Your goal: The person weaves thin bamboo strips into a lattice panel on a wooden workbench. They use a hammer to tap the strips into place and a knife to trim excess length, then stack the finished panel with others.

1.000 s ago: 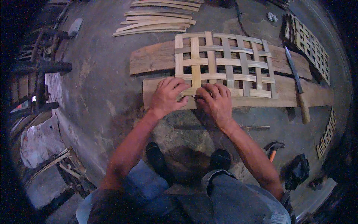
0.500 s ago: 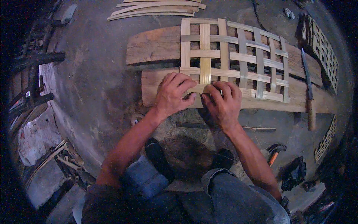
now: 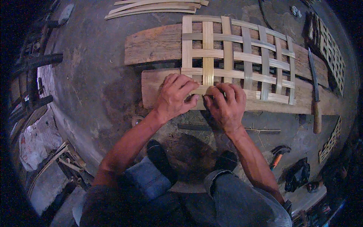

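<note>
A woven lattice of flat pale strips [image 3: 237,55], which look like bamboo, lies across two rough wooden planks [image 3: 151,45]. Its strips cross over and under, leaving square gaps. At the near edge, toward the left corner, my left hand [image 3: 177,94] has its fingers curled over the lowest strip, thumb toward the middle. Close beside it, my right hand [image 3: 227,102] pinches the same edge around the foot of a yellowish upright strip [image 3: 208,72]. The fingertips partly cover the strip ends there.
Loose pale strips [image 3: 155,9] lie on the floor at the far side. A long knife [image 3: 315,90] with a wooden handle rests across the planks' right end. More lattice panels [image 3: 332,53] stand at the right. A hammer [image 3: 278,155] and black plastic bag [image 3: 297,174] lie near right.
Both hands keep their grip on the lattice's near edge, with hardly any finger movement. The whole view has shifted slightly.
</note>
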A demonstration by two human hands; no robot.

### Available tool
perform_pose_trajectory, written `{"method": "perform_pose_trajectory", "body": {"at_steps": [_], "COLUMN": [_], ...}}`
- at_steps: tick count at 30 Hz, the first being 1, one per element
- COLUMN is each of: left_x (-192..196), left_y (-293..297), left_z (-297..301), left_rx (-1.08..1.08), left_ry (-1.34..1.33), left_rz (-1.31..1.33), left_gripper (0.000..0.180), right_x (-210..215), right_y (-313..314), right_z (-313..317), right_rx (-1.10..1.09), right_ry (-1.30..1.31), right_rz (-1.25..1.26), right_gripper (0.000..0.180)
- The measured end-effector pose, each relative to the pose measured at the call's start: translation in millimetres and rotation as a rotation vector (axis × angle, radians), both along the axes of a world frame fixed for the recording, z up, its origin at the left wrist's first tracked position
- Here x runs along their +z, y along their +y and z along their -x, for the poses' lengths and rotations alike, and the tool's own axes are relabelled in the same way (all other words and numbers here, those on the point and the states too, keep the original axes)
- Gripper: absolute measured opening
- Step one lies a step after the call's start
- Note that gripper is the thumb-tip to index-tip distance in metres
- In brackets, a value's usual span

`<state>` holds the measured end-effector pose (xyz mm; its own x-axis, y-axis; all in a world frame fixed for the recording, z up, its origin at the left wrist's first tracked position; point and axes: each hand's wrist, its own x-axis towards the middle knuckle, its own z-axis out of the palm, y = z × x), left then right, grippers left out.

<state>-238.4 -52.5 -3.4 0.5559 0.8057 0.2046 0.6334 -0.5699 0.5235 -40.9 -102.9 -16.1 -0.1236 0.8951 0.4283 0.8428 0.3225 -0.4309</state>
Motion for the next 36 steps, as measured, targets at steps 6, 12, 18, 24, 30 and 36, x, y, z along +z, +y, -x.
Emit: {"method": "perform_pose_trajectory", "body": {"at_steps": [6, 12, 18, 24, 30, 36], "left_x": [1.4, -3.0, -0.8, -0.2, 0.4, 0.8], "left_y": [1.6, 0.1, -0.8, -0.4, -4.1, -1.1], "left_z": [0.1, 0.9, -0.5, -0.2, -4.4, -2.7], "left_rx": [-0.012, -0.018, 0.003, 0.006, 0.036, 0.014], "left_ry": [0.008, -0.010, 0.011, 0.009, -0.035, -0.020], "left_rz": [0.006, -0.012, -0.009, -0.014, -0.033, -0.042], "left_gripper": [0.032, 0.031, 0.032, 0.032, 0.031, 0.030], "right_x": [1.5, -1.7, -1.3, 1.7, 3.4, 1.3], "right_y": [0.4, 0.2, 0.1, 1.0, 0.7, 1.1], "right_z": [0.6, 0.4, 1.0, -2.1, -3.1, -1.0], "right_rx": [-0.011, -0.016, -0.020, 0.000, -0.001, 0.004], "right_ry": [0.018, 0.008, 0.028, 0.053, 0.033, 0.016], "right_rz": [-0.008, -0.032, -0.032, 0.010, 0.010, -0.018], "right_gripper": [0.030, 0.026, 0.026, 0.027, 0.028, 0.027]}}
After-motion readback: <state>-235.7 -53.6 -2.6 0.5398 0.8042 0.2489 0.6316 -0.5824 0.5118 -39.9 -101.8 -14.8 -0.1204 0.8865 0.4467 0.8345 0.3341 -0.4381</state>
